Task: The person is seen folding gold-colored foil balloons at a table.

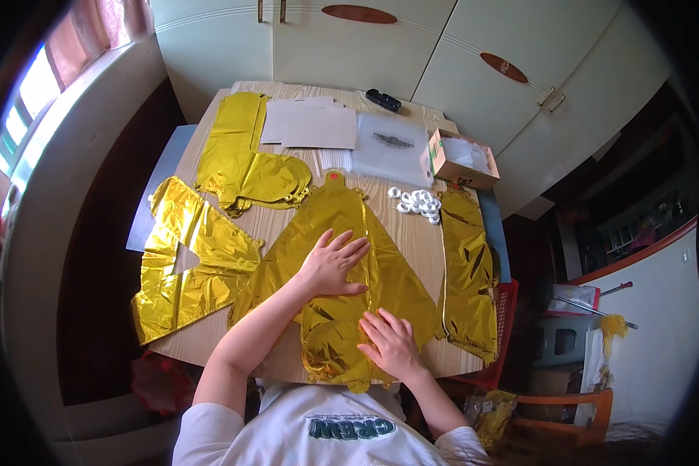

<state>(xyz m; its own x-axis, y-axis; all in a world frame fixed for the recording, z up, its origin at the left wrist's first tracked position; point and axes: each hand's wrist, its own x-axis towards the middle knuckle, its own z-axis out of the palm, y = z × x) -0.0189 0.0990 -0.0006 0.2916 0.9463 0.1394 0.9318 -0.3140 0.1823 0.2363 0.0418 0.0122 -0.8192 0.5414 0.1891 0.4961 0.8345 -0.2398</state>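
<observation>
A flat, uninflated gold foil balloon (400,272) lies in the middle of the table, wide at the base and narrowing to a tab with a red spot at its far end. Across its middle, my left hand (334,264) rests flat with spread fingers. My right hand (392,342) lies nearer to me on the foil's lower right part, fingers stretched out and close together. A fold line runs lengthwise between the hands, and the near foil is crumpled. An A-shaped gold foil balloon (198,291) is on the left; a narrow folded one (466,272) lies on the right.
Beyond are more gold foil balloons (233,144), pale cards (318,128), clear plastic bags (388,159), white ribbon rolls (419,203), an open cardboard box (462,172) and a black object (383,99). A red plastic chair (506,318) stands against the wooden table's (202,346) right side.
</observation>
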